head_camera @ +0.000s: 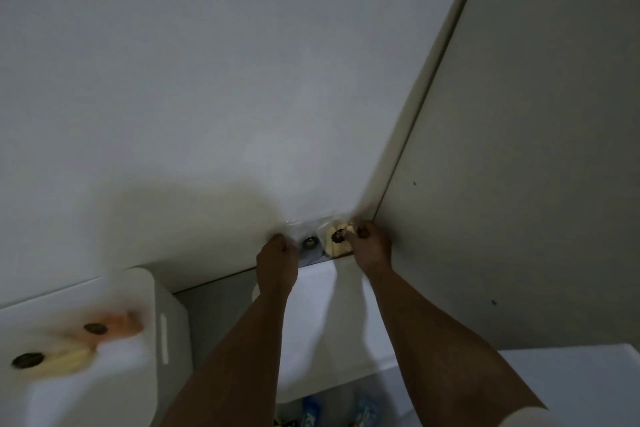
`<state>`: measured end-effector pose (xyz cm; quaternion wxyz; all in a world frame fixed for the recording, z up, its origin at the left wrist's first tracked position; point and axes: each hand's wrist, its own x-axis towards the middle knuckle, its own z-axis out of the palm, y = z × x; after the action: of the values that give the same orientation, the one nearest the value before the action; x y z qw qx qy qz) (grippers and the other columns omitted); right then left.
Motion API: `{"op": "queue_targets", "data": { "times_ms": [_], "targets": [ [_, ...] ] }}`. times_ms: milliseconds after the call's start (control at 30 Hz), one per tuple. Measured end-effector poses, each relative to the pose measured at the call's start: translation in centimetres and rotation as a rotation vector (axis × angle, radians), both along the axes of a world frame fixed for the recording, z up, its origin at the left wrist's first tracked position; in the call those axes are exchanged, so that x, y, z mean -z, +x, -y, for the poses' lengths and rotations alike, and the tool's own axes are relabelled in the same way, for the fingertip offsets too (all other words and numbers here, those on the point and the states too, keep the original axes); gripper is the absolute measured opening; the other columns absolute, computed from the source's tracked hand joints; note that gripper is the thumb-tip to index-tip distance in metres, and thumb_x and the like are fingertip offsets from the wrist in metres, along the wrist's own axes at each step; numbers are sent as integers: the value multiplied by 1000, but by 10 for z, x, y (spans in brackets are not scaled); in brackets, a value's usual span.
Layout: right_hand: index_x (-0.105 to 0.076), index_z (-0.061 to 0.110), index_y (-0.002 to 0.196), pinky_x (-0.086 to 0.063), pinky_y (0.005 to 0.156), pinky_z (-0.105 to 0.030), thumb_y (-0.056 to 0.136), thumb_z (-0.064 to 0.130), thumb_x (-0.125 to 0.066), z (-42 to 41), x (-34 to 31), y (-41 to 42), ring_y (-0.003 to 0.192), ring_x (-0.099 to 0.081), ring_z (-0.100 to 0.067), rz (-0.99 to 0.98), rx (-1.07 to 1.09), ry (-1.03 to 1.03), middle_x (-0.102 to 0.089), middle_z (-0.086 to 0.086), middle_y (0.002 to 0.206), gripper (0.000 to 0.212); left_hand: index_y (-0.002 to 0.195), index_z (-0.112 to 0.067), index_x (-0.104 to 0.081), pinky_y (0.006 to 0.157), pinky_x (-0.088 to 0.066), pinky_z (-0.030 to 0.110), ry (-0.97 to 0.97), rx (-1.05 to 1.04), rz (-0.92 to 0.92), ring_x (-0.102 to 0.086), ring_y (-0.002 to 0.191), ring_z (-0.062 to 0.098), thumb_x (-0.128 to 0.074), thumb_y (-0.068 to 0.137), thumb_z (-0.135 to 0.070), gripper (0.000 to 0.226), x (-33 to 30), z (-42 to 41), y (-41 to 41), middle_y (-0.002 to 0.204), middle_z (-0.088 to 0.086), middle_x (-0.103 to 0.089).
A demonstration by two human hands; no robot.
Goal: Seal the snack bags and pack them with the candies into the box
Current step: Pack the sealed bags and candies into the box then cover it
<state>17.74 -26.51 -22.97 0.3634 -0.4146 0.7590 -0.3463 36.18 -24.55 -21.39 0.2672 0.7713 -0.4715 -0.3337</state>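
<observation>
Both my hands are raised in front of the white wall and hold a clear snack bag (317,239) between them. My left hand (277,258) pinches its left top corner and my right hand (369,246) pinches its right top corner. Pale yellow snacks and dark round pieces show through the plastic. At the left stands a white box (152,329) with blurred orange and yellow snacks (79,347) and dark round pieces inside. Blue-wrapped candies (311,407) lie at the bottom edge, between my forearms.
A white wall fills the upper view and a beige panel (519,149) meets it at the right. A second white container (322,322) stands behind my forearms. A white surface (588,378) shows at the lower right.
</observation>
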Motion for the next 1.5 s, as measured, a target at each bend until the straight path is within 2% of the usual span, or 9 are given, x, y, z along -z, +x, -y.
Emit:
{"op": "queue_targets", "data": {
  "times_ms": [133, 433, 667, 767, 900, 1100, 1267, 1433, 1500],
  "targets": [
    [-42, 15, 68, -32, 56, -29, 79, 25, -81, -13, -26, 3, 62, -39, -14, 14, 19, -80, -43, -1, 67, 41, 83, -19, -59, 66, -39, 26, -83, 30, -16, -58, 79, 21, -49, 99, -21, 19, -30, -10, 2, 84, -1, -62],
    [-61, 17, 72, -56, 80, -39, 72, 24, -84, -59, -114, 46, 77, -66, -17, 109, 28, -240, -67, 4, 75, 25, 95, -14, -62, 72, -43, 28, -275, -10, -75, -62, 85, 21, -45, 100, -18, 18, -118, -57, 45, 93, 2, -67],
    [-64, 36, 96, -62, 74, -52, 72, 37, -81, -89, -179, 129, 85, -69, -21, 174, -132, -310, -64, 0, 90, 29, 91, -18, -55, 76, -53, 38, -403, -72, -12, -63, 85, 27, -44, 99, -19, 14, -167, -97, 139, 93, 5, -67],
    [-68, 34, 90, -62, 70, -54, 75, 30, -81, -99, -199, 176, 78, -66, -22, 196, -207, -332, -62, -1, 84, 20, 93, -18, -56, 77, -53, 38, -387, -131, 23, -63, 86, 26, -43, 100, -19, 15, -178, -119, 190, 95, 4, -68],
    [-68, 14, 89, -63, 65, -52, 76, 14, -80, -116, -211, 238, 73, -64, -24, 244, -312, -231, -63, -5, 79, 18, 95, -16, -58, 75, -48, 35, -327, -199, 38, -62, 88, 25, -44, 99, -17, 14, -171, -149, 258, 97, 4, -69],
    [-64, 13, 70, -63, 66, -53, 69, 4, -80, -132, -187, 309, 71, -66, -25, 180, -412, 24, -65, -9, 74, 19, 96, -11, -59, 77, -39, 32, -109, -246, 72, -57, 88, 26, -46, 100, -19, 16, -123, -183, 328, 102, 11, -67],
    [-68, -5, 105, -58, 87, -37, 85, 3, -61, -137, -148, 343, 100, -69, -31, -106, -501, 83, -70, -17, 109, 22, 102, -4, -60, 79, -45, 36, -1, -308, -26, -58, 86, 28, -45, 100, -17, 20, -80, -187, 346, 100, 14, -66],
    [-60, 3, 78, -50, 73, -30, 87, 2, -53, -131, -114, 368, 84, -62, -27, -179, -450, 157, -62, -12, 84, 11, 120, 2, -60, 75, -44, 32, 64, -368, -167, -63, 94, 29, -48, 100, -11, 27, -54, -173, 354, 117, 21, -65],
    [-62, 2, 103, -48, 79, -29, 86, 7, -57, -127, -100, 377, 100, -65, -27, -165, -446, 202, -66, -13, 105, 18, 122, 0, -61, 84, -47, 29, 69, -386, -284, -62, 103, 24, -43, 102, -11, 28, -46, -166, 357, 123, 16, -64]
  ]
}}
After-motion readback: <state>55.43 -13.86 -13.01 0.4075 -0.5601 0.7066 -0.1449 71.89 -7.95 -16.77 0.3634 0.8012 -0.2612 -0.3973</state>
